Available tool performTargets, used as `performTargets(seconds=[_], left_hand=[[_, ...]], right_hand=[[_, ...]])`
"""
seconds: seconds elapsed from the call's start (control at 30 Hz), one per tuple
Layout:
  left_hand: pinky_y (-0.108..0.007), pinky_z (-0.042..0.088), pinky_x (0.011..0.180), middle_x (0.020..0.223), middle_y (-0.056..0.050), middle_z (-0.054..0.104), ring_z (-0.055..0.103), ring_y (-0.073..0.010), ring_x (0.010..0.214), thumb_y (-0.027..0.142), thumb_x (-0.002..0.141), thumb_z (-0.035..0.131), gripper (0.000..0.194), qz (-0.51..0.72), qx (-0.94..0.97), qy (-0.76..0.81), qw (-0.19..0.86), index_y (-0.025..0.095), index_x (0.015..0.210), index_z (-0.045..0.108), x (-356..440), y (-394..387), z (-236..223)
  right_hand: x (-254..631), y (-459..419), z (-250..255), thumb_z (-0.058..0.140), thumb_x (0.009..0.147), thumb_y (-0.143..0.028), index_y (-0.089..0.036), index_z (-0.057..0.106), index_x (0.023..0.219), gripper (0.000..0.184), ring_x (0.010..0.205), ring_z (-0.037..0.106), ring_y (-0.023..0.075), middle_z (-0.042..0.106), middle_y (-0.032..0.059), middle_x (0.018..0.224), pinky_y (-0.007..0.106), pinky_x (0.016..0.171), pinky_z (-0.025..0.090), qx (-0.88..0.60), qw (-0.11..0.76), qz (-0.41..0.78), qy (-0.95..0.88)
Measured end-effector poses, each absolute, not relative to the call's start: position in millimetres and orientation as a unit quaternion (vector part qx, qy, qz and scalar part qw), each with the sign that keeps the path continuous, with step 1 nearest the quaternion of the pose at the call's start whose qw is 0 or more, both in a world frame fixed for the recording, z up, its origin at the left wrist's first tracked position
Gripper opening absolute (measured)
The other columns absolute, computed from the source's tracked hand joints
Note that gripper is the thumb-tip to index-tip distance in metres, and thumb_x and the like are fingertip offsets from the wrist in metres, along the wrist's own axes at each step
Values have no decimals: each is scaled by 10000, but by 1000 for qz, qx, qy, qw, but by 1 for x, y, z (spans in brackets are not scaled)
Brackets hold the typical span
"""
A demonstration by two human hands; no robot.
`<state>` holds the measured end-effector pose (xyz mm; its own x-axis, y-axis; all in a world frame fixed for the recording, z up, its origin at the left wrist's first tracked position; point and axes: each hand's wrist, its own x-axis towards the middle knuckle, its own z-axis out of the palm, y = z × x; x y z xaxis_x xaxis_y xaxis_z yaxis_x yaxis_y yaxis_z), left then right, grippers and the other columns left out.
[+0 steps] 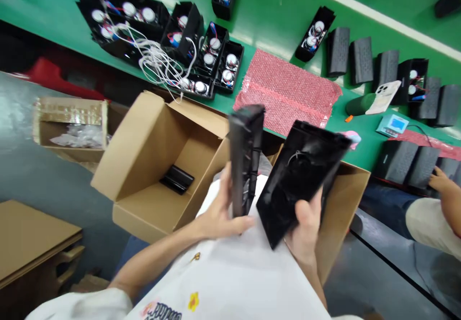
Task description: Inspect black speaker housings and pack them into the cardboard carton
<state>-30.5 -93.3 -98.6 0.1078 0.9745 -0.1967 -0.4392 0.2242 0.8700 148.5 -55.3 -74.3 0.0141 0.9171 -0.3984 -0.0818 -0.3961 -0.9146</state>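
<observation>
My left hand (219, 209) is closed around a black plastic housing shell (239, 152), held upright with its narrow side toward me and slightly blurred. My right hand (306, 226) grips a black plastic panel (300, 166), tilted, its inner face with round recesses showing; another dark edge appears behind it. The two pieces are apart, in front of my body. At my left, an open cardboard box (137, 147) contains a black plastic piece (176, 179) at its bottom. A second cardboard box (344, 200) is partly hidden behind my right hand.
Open black housings (212, 46) with round white parts and wires stand on the green table (277, 17), near tangled white cables (154, 58). Pink bubble wrap (284, 89), grey speakers (360, 61) and a phone (383, 97) lie there. A co-worker's hand (439, 180) touches speakers at right.
</observation>
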Motion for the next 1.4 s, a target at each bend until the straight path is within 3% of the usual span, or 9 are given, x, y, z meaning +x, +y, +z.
performTargets(seconds=[0.13, 0.37, 0.6, 0.67, 0.83, 0.93, 1.07, 1.2, 1.4], left_hand=[[-529, 309, 1324, 1757, -110, 332, 351, -362, 1611, 469, 844, 879, 1113, 461, 417, 435, 652, 364, 1712, 189, -21, -78, -126], [-506, 358, 1302, 1779, -126, 261, 366, -366, 1598, 524, 833, 874, 1122, 401, 438, 492, 637, 360, 1701, 181, -8, -61, -135], [-552, 360, 1293, 1777, -128, 207, 333, -399, 1607, 616, 866, 806, 1138, 336, 497, 469, 648, 397, 1718, 83, 1, -47, -166], [-602, 299, 1310, 1761, -126, 200, 252, -415, 1635, 605, 881, 794, 1094, 317, 550, 459, 622, 401, 1717, 120, 11, -45, -182], [-668, 237, 1306, 1746, -191, 173, 209, -453, 1641, 662, 890, 751, 1012, 185, 663, 357, 631, 334, 1707, 251, 74, -23, -214], [-633, 219, 1328, 1779, -197, 153, 189, -416, 1657, 606, 927, 734, 962, 115, 710, 277, 637, 304, 1707, 259, 116, -7, -220], [-550, 264, 1342, 1759, -158, 278, 299, -332, 1634, 483, 1028, 617, 769, 124, 692, 295, 647, 301, 1694, 278, 129, -5, -228], [-537, 346, 1308, 1673, -147, 448, 434, -330, 1563, 440, 1050, 560, 582, 67, 675, 355, 643, 285, 1603, 464, 84, -14, -257], [-560, 452, 1232, 1464, -136, 674, 636, -334, 1373, 595, 980, 605, 527, 74, 539, 581, 605, 250, 1371, 681, -18, -7, -312]], right_hand=[[130, -36, -97, 819, 885, -459, -356, 395, 1610, 846, 1474, 517, 297, 488, 60, 1606, 493, 1239, 457, -544, 450, 575, -413], [131, -35, -120, 813, 901, -488, -331, 374, 1623, 859, 1449, 549, 271, 522, 70, 1580, 456, 1226, 484, -521, 514, 566, -380], [152, -28, -132, 786, 885, -576, -329, 305, 1667, 950, 1564, 416, 277, 372, 47, 1700, 476, 1315, 380, -543, 498, 569, -365], [169, -33, -139, 839, 830, -569, -324, 363, 1649, 979, 1549, 434, 287, 402, 53, 1679, 481, 1315, 373, -582, 477, 544, -372], [240, -59, -181, 783, 839, -598, -203, 514, 1531, 841, 1297, 661, 288, 655, 114, 1426, 453, 1151, 545, -720, 410, 454, -327], [308, -64, -222, 708, 831, -605, -106, 422, 1586, 949, 1389, 588, 339, 578, 194, 1514, 491, 1198, 482, -803, 372, 368, -285], [418, -43, -281, 639, 848, -410, -88, 289, 1665, 946, 1519, 415, 405, 398, 243, 1647, 542, 1275, 308, -899, 277, 239, -242], [493, -9, -342, 670, 893, -274, -187, 325, 1674, 858, 1448, 470, 421, 410, 213, 1636, 626, 1218, 337, -926, 182, 224, -244], [520, 21, -414, 672, 1016, -444, -162, 439, 1584, 675, 1477, 447, 371, 457, 187, 1589, 623, 1246, 353, -938, 145, 213, -233]])
